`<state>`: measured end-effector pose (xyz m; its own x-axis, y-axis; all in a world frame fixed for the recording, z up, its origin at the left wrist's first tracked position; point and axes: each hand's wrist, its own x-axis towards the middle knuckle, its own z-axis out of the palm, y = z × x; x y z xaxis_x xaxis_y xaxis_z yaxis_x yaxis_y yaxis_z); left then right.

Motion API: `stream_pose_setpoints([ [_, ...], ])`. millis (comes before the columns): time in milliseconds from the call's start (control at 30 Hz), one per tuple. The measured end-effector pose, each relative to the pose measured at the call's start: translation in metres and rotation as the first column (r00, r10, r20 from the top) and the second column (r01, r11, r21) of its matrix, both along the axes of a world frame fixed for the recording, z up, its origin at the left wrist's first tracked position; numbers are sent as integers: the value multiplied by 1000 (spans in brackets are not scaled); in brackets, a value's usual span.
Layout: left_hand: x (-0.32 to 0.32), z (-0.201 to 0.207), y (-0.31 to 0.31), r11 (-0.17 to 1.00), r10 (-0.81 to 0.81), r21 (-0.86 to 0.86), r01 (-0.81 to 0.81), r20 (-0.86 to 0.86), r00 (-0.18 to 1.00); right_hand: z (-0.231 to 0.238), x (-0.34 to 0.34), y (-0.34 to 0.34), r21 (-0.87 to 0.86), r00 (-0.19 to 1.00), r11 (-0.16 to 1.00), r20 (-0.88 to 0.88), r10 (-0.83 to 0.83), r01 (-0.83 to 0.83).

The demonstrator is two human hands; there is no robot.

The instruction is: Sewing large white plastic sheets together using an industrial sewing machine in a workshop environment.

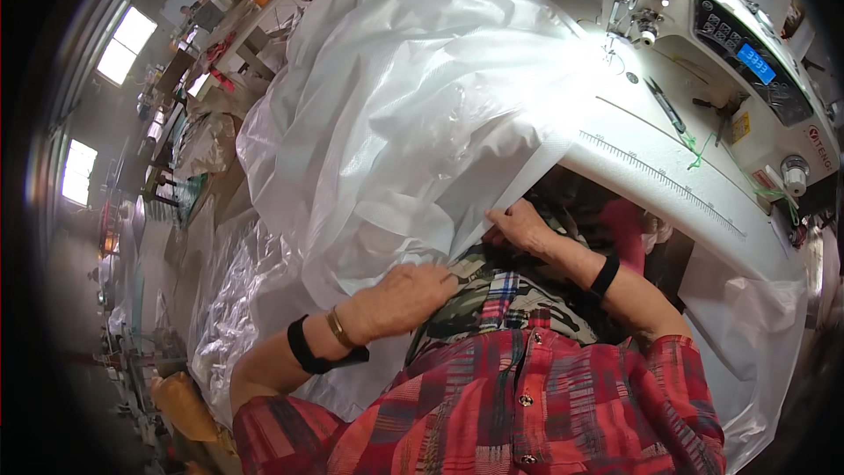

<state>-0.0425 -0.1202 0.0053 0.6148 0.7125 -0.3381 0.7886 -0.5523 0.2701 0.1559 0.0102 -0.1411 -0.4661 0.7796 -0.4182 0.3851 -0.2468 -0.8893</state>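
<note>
A large sheet of white, shiny plastic-like fabric [387,97] spreads over the sewing table and hangs down toward my lap. My left hand [400,301] is closed on the fabric's near edge, its fingertips partly hidden. Farther right, my right hand [520,225] pinches the folded strip along the fabric's right edge. That edge runs up from my right hand to the sewing machine [703,44], where bright lamp glare washes out the needle area.
Thread snips [665,105] and green thread [701,151] lie on the machine bed beside a printed ruler scale [659,174]. Crumpled clear plastic [242,299] hangs at the left. More white sheeting [747,334] drapes below the table's right side. An orange-brown bundle [185,406] sits lower left.
</note>
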Motion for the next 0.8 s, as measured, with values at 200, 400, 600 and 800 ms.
stream_pose_setpoints([
  [200,-5,56,-9,981,162,-161,-107,376,912,0,-1,4,-8,991,999,-127,-33,32],
  [400,-10,56,0,972,231,-129,-198,334,914,-5,-4,7,65,1000,998,-20,11,-9],
  [600,-1,-41,24,928,333,2,-372,443,833,8,-9,-7,188,993,982,-106,52,-32],
  [800,-75,-54,8,813,516,269,-516,77,853,83,36,-24,88,942,975,-252,221,-205],
])
